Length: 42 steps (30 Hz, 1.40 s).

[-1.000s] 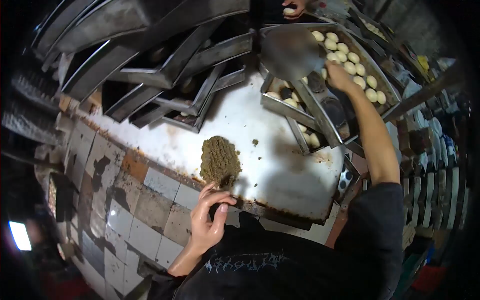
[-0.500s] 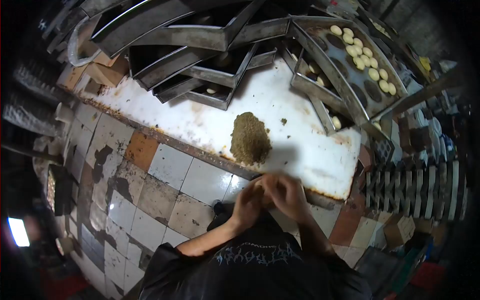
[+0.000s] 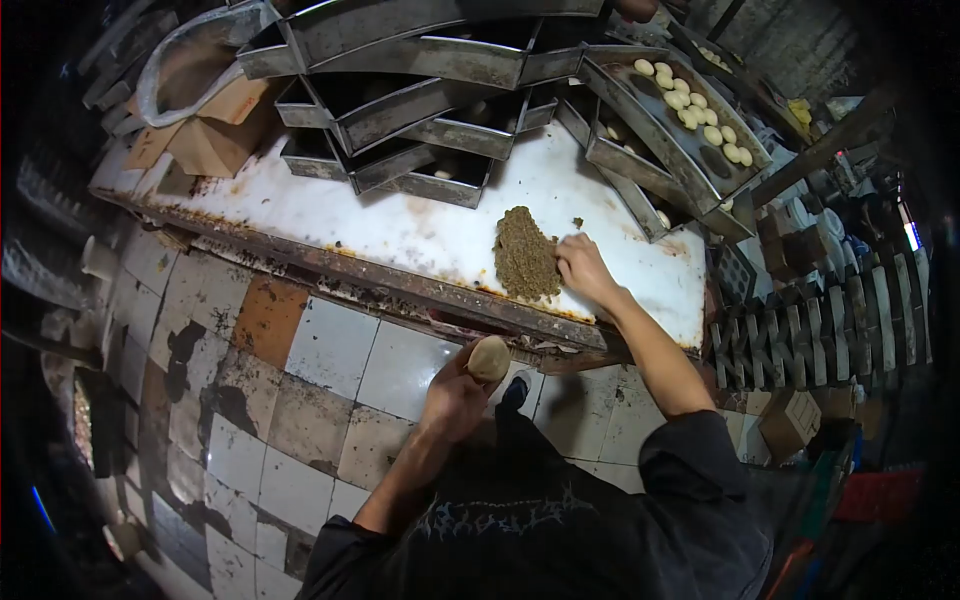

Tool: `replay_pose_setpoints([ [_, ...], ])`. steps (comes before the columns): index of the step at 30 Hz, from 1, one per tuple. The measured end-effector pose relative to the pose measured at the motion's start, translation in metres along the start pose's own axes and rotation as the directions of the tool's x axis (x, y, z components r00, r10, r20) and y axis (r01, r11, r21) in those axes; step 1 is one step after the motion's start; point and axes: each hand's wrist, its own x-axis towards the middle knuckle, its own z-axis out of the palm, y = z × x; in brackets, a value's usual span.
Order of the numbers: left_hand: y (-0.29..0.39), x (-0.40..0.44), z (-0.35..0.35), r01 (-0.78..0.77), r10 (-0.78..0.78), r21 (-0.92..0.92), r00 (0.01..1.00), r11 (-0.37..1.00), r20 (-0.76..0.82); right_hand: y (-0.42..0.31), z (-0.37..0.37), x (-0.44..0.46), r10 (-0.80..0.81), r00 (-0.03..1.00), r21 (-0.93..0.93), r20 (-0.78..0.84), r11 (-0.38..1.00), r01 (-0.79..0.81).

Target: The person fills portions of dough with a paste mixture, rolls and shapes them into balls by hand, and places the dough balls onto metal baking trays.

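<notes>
A flattened round of pale dough (image 3: 489, 360) rests in my left hand (image 3: 455, 400), which is held up in front of the table's edge with fingers curled under the round. My right hand (image 3: 586, 270) reaches over the white tabletop (image 3: 410, 235), its fingertips against the right side of a greenish-brown crumbly mound (image 3: 524, 255). Those fingers are bent together, and whatever is between them is too small to make out. A small crumb of the same stuff lies just behind the mound.
Stacked metal trays (image 3: 430, 60) stand along the back. At the right, a metal tray (image 3: 650, 125) holds several pale dough balls (image 3: 683, 100). A cardboard box (image 3: 215, 140) with a plastic bag sits at the left end. Tiled floor (image 3: 330, 345) lies below the table's rusty edge.
My hands were together in front of the table and have parted. The right has moved forward to the mound; the left now shows a flat dough round. The view has shifted.
</notes>
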Motion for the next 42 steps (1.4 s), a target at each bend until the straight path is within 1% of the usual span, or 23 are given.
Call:
replay_pose_setpoints([
  [4, -0.003, 0.019, -0.014, 0.008, -0.017, 0.167, 0.998, 0.986, 0.056, -0.015, -0.036, -0.045, -0.058, 0.995, 0.002, 0.079, 0.998, 0.058],
  [6, -0.007, 0.037, -0.006, -0.004, -0.022, 0.187, 0.990, 0.982, 0.136, -0.006, -0.051, -0.057, 0.129, 0.971, 0.219, 0.203, 0.960, -0.173],
  [7, -0.009, 0.047, 0.007, -0.001, -0.038, 0.196, 0.980, 0.981, 0.194, -0.008, -0.063, -0.057, 0.220, 0.962, 0.522, 0.159, 0.809, -0.271],
  [10, -0.023, 0.090, 0.039, 0.043, -0.111, 0.202, 0.934, 0.978, 0.339, -0.043, -0.094, -0.066, 0.473, 0.880, 0.766, 0.040, 0.551, -0.330],
  [12, -0.038, 0.115, 0.070, 0.062, -0.075, 0.048, 0.932, 0.997, 0.354, -0.059, -0.091, -0.070, 0.124, 0.974, 0.383, -0.189, 0.923, -0.043],
  [14, -0.045, 0.138, 0.087, 0.099, -0.072, -0.020, 0.834, 0.995, 0.546, -0.086, -0.082, -0.080, 0.079, 0.914, 0.063, -0.398, 0.996, -0.058],
  [16, -0.051, 0.139, 0.127, -0.002, -0.014, 0.077, 0.979, 0.997, 0.202, -0.087, -0.092, -0.089, 0.084, 0.930, -0.004, -0.359, 0.996, -0.092],
  [18, -0.070, 0.157, 0.129, 0.003, -0.016, 0.097, 0.990, 0.995, 0.137, -0.072, -0.096, -0.103, 0.106, 0.943, -0.056, -0.314, 0.990, -0.130],
  [20, -0.088, 0.173, 0.136, -0.057, 0.066, 0.113, 0.995, 0.992, -0.072, -0.042, -0.098, -0.125, -0.073, 0.991, 0.144, -0.110, 0.986, 0.088],
  [22, -0.090, 0.186, 0.146, -0.079, 0.087, 0.117, 0.994, 0.990, -0.064, -0.016, -0.102, -0.132, -0.081, 0.994, 0.226, -0.067, 0.969, 0.095],
  [24, -0.098, 0.183, 0.166, 0.034, -0.056, 0.527, 0.998, 0.849, 0.027, 0.010, -0.128, -0.116, 0.408, 0.842, 0.576, -0.352, 0.804, -0.149],
  [26, -0.111, 0.183, 0.172, 0.072, -0.181, 0.623, 0.977, 0.779, 0.113, 0.036, -0.129, -0.107, 0.376, 0.790, 0.463, -0.484, 0.876, -0.134],
  [28, -0.117, 0.185, 0.183, 0.141, -0.232, 0.601, 0.970, 0.786, 0.077, 0.043, -0.140, -0.105, 0.389, 0.921, 0.626, 0.027, 0.711, -0.319],
  [29, -0.124, 0.190, 0.180, 0.108, -0.153, 0.572, 0.988, 0.813, 0.031, 0.043, -0.117, -0.118, 0.385, 0.891, 0.511, -0.240, 0.831, -0.221],
  [32, -0.146, 0.203, 0.195, 0.007, 0.030, 0.262, 0.990, 0.965, -0.136, 0.004, -0.083, -0.134, 0.453, 0.737, 0.388, -0.502, 0.879, -0.276],
  [34, -0.162, 0.221, 0.183, -0.088, 0.158, 0.375, 0.974, 0.923, -0.162, 0.003, -0.055, -0.154, 0.518, 0.748, 0.569, -0.416, 0.789, -0.230],
  [35, -0.168, 0.229, 0.166, -0.362, 0.306, 0.706, 0.928, 0.608, 0.213, 0.011, -0.034, -0.172, 0.587, 0.722, 0.642, -0.367, 0.722, -0.260],
  [36, -0.173, 0.236, 0.150, -0.622, 0.241, 0.768, 0.777, 0.150, 0.582, 0.029, -0.029, -0.185, 0.535, 0.736, 0.570, -0.415, 0.784, -0.248],
  [37, -0.179, 0.245, 0.143, -0.657, 0.073, 0.754, 0.752, 0.014, 0.655, 0.048, -0.025, -0.197, 0.480, 0.746, 0.493, -0.461, 0.838, -0.235],
  [38, -0.179, 0.252, 0.134, -0.699, -0.332, 0.565, 0.710, -0.438, 0.622, 0.068, -0.028, -0.194, 0.397, 0.736, 0.366, -0.548, 0.905, -0.215],
  [40, -0.169, 0.246, 0.145, -0.746, -0.452, 0.504, 0.665, -0.436, 0.595, 0.083, -0.056, -0.158, 0.727, 0.464, 0.590, -0.506, 0.685, -0.429],
  [41, -0.156, 0.240, 0.158, -0.746, -0.445, 0.504, 0.665, -0.436, 0.600, 0.095, -0.048, -0.132, 0.718, 0.430, 0.611, -0.548, 0.694, -0.380],
  [42, -0.134, 0.235, 0.176, -0.743, -0.401, 0.622, 0.662, -0.245, 0.633, 0.102, -0.034, -0.107, 0.703, 0.400, 0.627, -0.588, 0.709, -0.323],
])
